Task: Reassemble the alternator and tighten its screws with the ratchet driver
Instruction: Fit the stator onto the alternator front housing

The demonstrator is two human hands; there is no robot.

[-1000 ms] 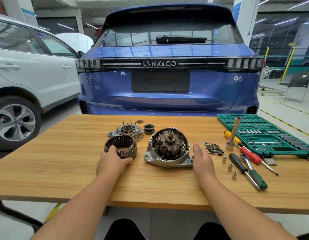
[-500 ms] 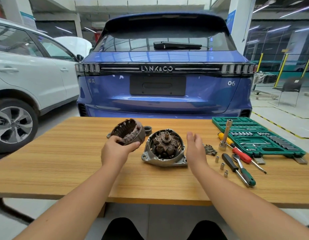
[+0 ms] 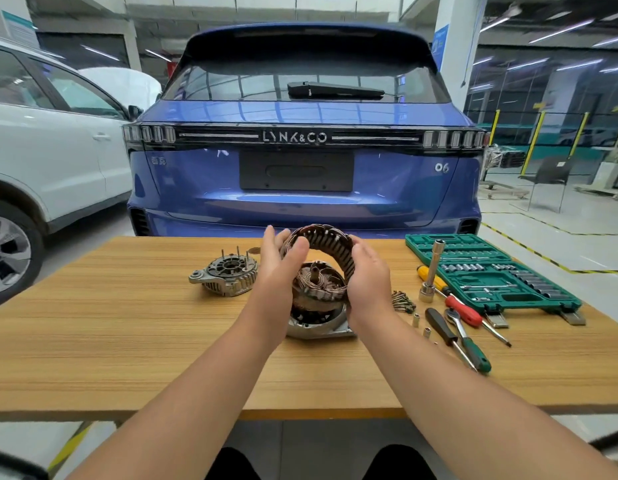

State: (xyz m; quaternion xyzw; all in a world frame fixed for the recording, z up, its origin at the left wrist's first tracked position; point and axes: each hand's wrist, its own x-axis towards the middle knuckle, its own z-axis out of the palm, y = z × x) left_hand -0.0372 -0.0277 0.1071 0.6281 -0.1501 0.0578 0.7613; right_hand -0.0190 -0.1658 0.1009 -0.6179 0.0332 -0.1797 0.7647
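You're holding the stator ring [image 3: 330, 245] tilted above the rotor housing [image 3: 316, 308], left hand [image 3: 278, 261] thumb pressing, fingers straight, right hand [image 3: 368, 277] curling round it, mid-counter [image 3: 127, 323].

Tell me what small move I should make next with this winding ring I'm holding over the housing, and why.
Probably level the stator ring and lower it straight down around the rotor into the front housing. The left hand and right hand hold it tilted just above the rotor, not yet seated, while the rear cover and screws wait on the table.
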